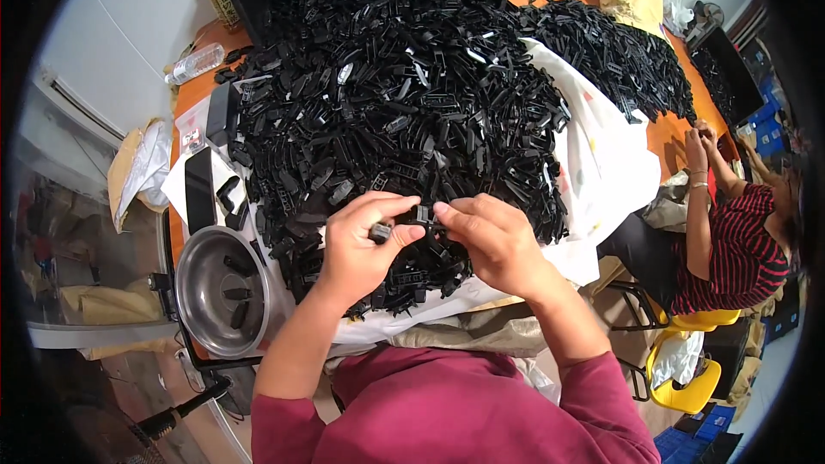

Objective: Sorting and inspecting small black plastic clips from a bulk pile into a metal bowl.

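Left hand [357, 245]: grip clamped on small black plastic clip [381, 230].
Right hand [485, 236]: grip pinching black plastic strip [423, 216].
Behind: heap of black plastic parts [395, 86].
Left: steel bowl [196, 292].

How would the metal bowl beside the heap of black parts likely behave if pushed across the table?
The metal bowl looks thin, so probably light. Its smooth shiny surface suggests that it would slide easily. Only a few black pieces lie inside, so they may rattle or shift.

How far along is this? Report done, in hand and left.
Done: only a few black parts lie in the metal bowl. In hand: left hand and right hand pinch a small black part between them. Left: the big pile is nearly all unworked.
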`<state>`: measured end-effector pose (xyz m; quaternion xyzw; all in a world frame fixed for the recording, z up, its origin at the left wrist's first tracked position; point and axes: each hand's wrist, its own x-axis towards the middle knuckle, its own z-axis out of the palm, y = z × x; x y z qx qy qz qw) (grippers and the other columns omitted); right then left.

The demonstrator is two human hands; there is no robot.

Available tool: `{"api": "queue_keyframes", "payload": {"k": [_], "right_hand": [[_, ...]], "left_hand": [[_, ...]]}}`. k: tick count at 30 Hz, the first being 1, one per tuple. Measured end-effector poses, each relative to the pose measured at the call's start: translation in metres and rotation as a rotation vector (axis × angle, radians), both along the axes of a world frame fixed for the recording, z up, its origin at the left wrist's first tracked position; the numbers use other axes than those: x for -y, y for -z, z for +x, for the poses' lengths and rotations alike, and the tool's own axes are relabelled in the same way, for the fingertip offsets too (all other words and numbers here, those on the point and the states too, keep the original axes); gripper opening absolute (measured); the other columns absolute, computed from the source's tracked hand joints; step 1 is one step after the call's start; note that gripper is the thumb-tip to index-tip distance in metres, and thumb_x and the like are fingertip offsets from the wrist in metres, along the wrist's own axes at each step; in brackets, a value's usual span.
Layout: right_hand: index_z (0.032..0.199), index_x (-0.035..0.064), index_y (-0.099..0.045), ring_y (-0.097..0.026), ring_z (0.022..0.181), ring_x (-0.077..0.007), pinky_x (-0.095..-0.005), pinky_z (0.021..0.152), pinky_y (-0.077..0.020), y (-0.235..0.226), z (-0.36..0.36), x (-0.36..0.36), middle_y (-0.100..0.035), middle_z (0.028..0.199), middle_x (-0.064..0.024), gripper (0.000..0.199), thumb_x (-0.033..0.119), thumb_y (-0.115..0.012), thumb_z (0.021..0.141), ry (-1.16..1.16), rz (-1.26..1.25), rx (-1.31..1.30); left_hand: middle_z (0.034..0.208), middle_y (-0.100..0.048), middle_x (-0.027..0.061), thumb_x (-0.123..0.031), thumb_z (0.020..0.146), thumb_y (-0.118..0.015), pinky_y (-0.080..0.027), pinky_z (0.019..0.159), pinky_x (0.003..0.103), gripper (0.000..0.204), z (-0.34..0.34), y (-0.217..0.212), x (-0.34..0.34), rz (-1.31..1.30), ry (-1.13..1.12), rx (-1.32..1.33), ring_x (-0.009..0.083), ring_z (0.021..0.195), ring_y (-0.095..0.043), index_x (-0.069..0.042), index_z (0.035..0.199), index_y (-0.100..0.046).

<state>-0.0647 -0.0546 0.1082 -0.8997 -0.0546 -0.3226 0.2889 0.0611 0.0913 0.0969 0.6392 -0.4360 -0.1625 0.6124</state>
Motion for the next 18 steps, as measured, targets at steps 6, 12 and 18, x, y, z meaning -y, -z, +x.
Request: {"api": "queue_keyframes", "payload": {"k": [6, 12, 18], "right_hand": [[0.108, 0.0003, -0.057, -0.056, 0.064, -0.0225, -0.0316, 0.053, -0.0462, 0.011, 0.004, -0.02, -0.059, 0.089, -0.0124, 0.043, -0.005, -0.066, 0.066, 0.144, -0.147, 0.103], [0.102, 0.0003, -0.058, -0.059, 0.077, -0.0172, -0.027, 0.064, -0.0491, 0.022, 0.0, -0.028, -0.06, 0.093, -0.0109, 0.032, 0.008, -0.07, 0.073, 0.228, 0.243, -0.006], [0.088, -0.0029, -0.056, -0.056, 0.068, -0.006, -0.0208, 0.058, -0.0473, 0.03, -0.006, -0.043, -0.063, 0.078, -0.0054, 0.021, 0.009, -0.069, 0.077, 0.1, 0.859, -0.337]], "left_hand": [[0.098, -0.061, 0.0056, -0.01, 0.077, -0.069, -0.046, 0.071, 0.023, 0.033, -0.016, 0.028, 0.006, -0.264, 0.1, -0.875, 0.0124, 0.083, -0.057, 0.0, 0.106, -0.059], [0.105, -0.06, 0.0112, -0.015, 0.083, -0.062, -0.044, 0.064, 0.023, 0.031, -0.034, 0.023, 0.008, -0.248, -0.003, -0.961, 0.0079, 0.074, -0.052, -0.001, 0.11, -0.055], [0.103, -0.06, 0.0096, -0.018, 0.084, -0.061, -0.04, 0.061, 0.021, 0.026, -0.023, 0.044, -0.012, -0.316, 0.207, -1.161, 0.0063, 0.067, -0.048, -0.003, 0.105, -0.058]]}}
